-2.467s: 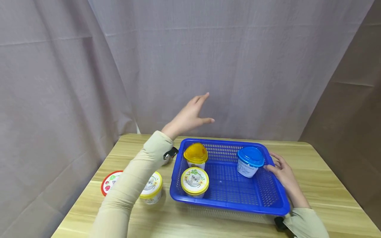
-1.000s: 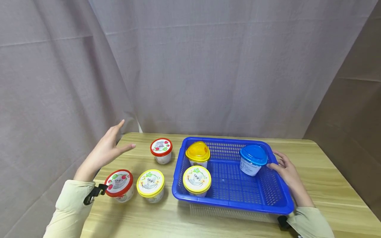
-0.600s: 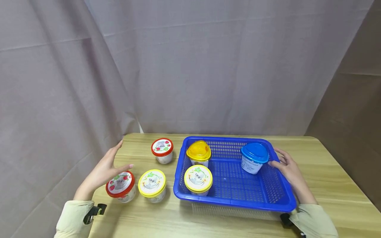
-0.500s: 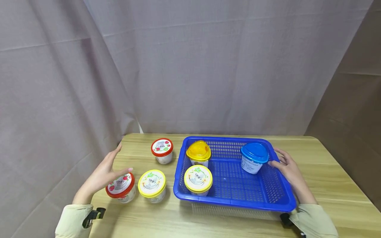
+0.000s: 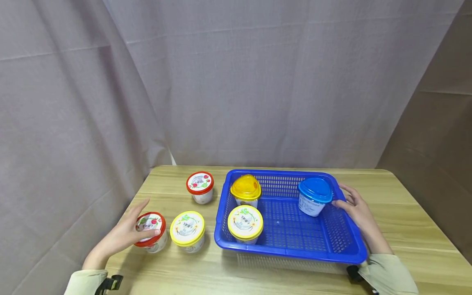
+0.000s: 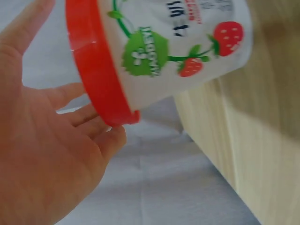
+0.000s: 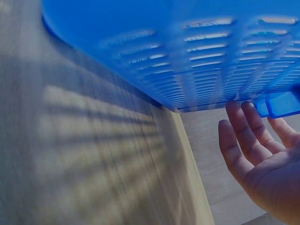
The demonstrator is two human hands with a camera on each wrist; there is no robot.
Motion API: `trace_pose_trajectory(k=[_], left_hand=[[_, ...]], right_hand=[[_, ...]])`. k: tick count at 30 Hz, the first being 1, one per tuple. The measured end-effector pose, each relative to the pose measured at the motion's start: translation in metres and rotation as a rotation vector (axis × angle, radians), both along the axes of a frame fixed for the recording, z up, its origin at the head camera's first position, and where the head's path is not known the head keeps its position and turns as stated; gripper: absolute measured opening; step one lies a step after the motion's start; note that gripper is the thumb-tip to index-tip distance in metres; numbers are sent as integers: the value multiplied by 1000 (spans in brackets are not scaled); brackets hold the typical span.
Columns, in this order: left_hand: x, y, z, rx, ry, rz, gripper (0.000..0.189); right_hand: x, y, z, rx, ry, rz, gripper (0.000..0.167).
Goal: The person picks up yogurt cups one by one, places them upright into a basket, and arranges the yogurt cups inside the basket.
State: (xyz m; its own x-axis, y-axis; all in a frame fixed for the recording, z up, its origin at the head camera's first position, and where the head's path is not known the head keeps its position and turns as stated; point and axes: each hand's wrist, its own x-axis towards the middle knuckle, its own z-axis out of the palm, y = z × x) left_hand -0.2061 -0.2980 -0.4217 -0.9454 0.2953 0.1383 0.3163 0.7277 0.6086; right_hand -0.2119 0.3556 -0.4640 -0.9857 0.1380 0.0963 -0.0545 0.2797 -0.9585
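My left hand [image 5: 119,237] is around a white paper cup [image 5: 159,243] with a red lid and strawberry print, at the table's left. Its thumb lies across the lid, fingers spread along the far side. In the left wrist view, the fingertips are right at the rim of the red lid [image 6: 96,61]. My right hand [image 5: 357,215] holds the right rim of a blue plastic basket [image 5: 287,251], thumb over the edge, other fingers outside. The right wrist view shows those fingers [image 7: 246,136] against the slotted basket wall [image 7: 197,61].
Inside the basket stand a yellow-domed cup [image 5: 246,188], a yellow-rimmed cup [image 5: 245,222] and a blue-lidded cup [image 5: 312,198]. On the wooden table [image 5: 206,274], another yellow-lidded cup [image 5: 187,230] and a second red-lidded cup [image 5: 200,186] stand left of the basket. A grey curtain [image 5: 236,82] hangs behind.
My left hand has moved from above the basket's left side to the left, then down onto the near red-lidded cup. My right hand stays at the basket rim.
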Motion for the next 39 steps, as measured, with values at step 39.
trace_pose_trajectory(k=[39], left_hand=[[7,2,-16,12,-27,85,101]], right_hand=[[-1,2,-3,47,-38,-3,73]])
